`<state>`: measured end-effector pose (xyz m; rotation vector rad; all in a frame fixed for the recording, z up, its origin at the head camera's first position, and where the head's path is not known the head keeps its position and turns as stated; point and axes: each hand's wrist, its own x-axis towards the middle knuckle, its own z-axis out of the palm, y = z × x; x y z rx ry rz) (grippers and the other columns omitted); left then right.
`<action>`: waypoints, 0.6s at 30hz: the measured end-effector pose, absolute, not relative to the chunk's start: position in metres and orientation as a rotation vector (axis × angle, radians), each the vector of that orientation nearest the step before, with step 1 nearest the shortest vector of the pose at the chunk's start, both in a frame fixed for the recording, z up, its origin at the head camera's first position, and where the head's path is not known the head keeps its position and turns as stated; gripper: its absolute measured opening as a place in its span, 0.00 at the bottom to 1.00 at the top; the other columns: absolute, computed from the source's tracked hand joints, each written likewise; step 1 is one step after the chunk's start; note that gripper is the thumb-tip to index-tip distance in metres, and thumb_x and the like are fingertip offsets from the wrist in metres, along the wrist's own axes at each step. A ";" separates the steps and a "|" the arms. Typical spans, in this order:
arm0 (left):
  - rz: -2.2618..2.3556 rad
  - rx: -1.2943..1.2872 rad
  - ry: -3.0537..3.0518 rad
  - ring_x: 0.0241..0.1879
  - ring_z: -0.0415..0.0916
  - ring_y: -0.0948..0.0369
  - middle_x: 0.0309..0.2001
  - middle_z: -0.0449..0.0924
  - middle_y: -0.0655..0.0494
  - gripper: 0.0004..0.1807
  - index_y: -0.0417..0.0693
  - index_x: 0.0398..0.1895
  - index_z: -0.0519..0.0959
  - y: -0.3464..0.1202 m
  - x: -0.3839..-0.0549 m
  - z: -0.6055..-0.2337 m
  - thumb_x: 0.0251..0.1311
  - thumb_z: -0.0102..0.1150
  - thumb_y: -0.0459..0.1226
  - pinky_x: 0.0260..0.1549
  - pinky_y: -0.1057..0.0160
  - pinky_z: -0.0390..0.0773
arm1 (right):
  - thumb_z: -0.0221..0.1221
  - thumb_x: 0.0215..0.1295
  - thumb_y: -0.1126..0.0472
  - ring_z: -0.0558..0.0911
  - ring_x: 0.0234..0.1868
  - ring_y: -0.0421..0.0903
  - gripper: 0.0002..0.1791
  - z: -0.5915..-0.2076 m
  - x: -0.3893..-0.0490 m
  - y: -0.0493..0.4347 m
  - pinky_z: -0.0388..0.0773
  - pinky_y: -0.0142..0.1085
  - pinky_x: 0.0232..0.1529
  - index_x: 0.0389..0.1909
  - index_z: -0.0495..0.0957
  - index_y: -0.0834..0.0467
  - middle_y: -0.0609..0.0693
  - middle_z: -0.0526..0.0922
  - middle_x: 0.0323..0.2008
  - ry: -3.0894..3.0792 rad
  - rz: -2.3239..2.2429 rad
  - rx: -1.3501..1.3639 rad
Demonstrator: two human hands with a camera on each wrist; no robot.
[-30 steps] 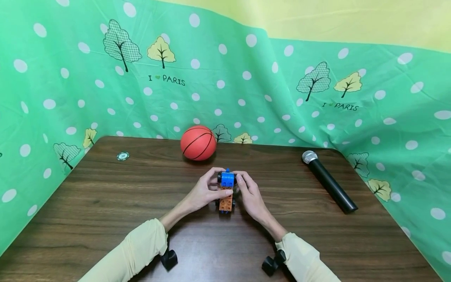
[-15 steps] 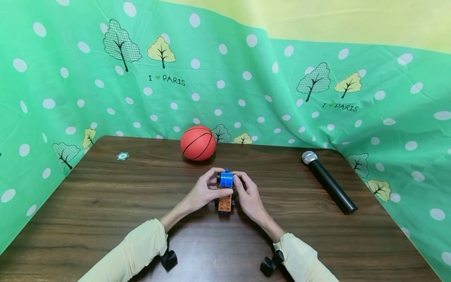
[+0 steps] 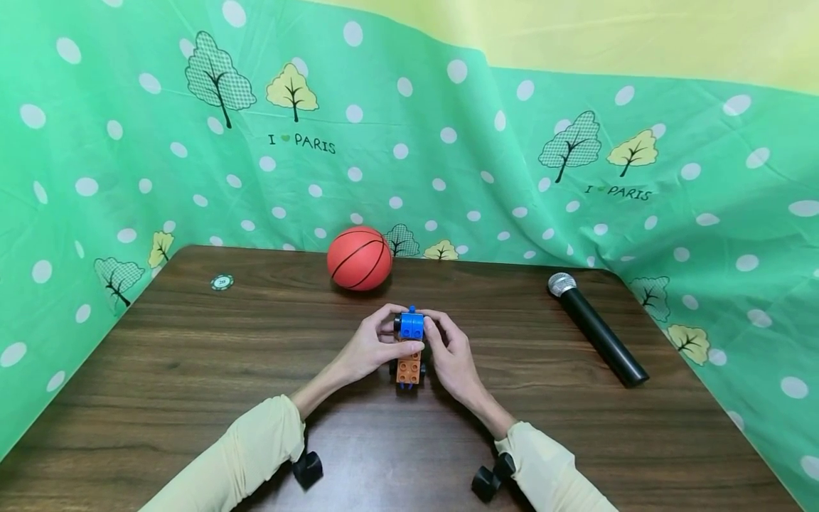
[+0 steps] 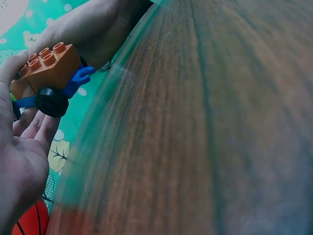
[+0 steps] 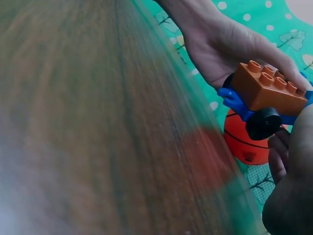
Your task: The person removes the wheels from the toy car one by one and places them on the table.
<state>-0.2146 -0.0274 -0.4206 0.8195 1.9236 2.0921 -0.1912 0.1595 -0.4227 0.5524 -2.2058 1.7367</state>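
Observation:
A toy car of building blocks [image 3: 409,371] is held up over the table by both hands; it has an orange studded brick [image 4: 51,71], a blue block [image 3: 411,325] at its far end, a blue base and black wheels [image 5: 263,124]. My left hand [image 3: 371,352] grips it from the left, thumb across the top and fingers under it. At the far right, my right hand [image 3: 454,353] pinches the blue end between thumb and fingers, hiding the wheel there. In the right wrist view, the left hand [image 5: 234,46] reaches over the orange brick.
A small red basketball [image 3: 360,259] sits behind the hands near the back edge. A poker chip [image 3: 222,282] lies at the back left of the wooden table [image 3: 192,355]. To the right lies a black microphone [image 3: 598,331]. A green printed cloth [image 3: 409,114] hangs behind.
The toy car has shifted slightly left. My right thumb has moved left with it and now covers the far right wheel, which showed a second ago. The left hand keeps its grip.

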 end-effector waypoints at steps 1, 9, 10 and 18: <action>2.091 0.821 1.918 0.43 0.86 0.50 0.47 0.84 0.38 0.28 0.35 0.63 0.70 -0.027 -0.215 -0.421 0.64 0.71 0.33 0.45 0.55 0.85 | 0.50 0.83 0.61 0.80 0.48 0.47 0.14 -0.423 -0.191 0.160 0.77 0.32 0.50 0.58 0.80 0.61 0.56 0.84 0.51 -2.203 1.736 0.550; 2.079 0.827 1.924 0.44 0.86 0.49 0.46 0.84 0.38 0.28 0.34 0.62 0.70 -0.027 -0.217 -0.421 0.63 0.71 0.34 0.45 0.55 0.85 | 0.51 0.81 0.65 0.79 0.40 0.44 0.12 -0.425 -0.189 0.159 0.76 0.32 0.40 0.54 0.80 0.64 0.57 0.84 0.45 -2.177 1.683 0.523; 2.077 0.829 1.930 0.44 0.86 0.49 0.46 0.85 0.38 0.28 0.34 0.62 0.70 -0.027 -0.217 -0.422 0.63 0.72 0.35 0.45 0.55 0.85 | 0.51 0.81 0.67 0.79 0.38 0.43 0.11 -0.424 -0.189 0.158 0.76 0.32 0.39 0.54 0.80 0.66 0.57 0.84 0.44 -2.183 1.672 0.511; 2.068 0.846 1.950 0.42 0.86 0.52 0.45 0.85 0.40 0.28 0.35 0.61 0.71 -0.026 -0.215 -0.420 0.62 0.73 0.36 0.44 0.57 0.85 | 0.48 0.83 0.65 0.78 0.44 0.45 0.11 -0.425 -0.188 0.158 0.75 0.32 0.46 0.53 0.78 0.64 0.57 0.82 0.45 -2.194 1.668 0.519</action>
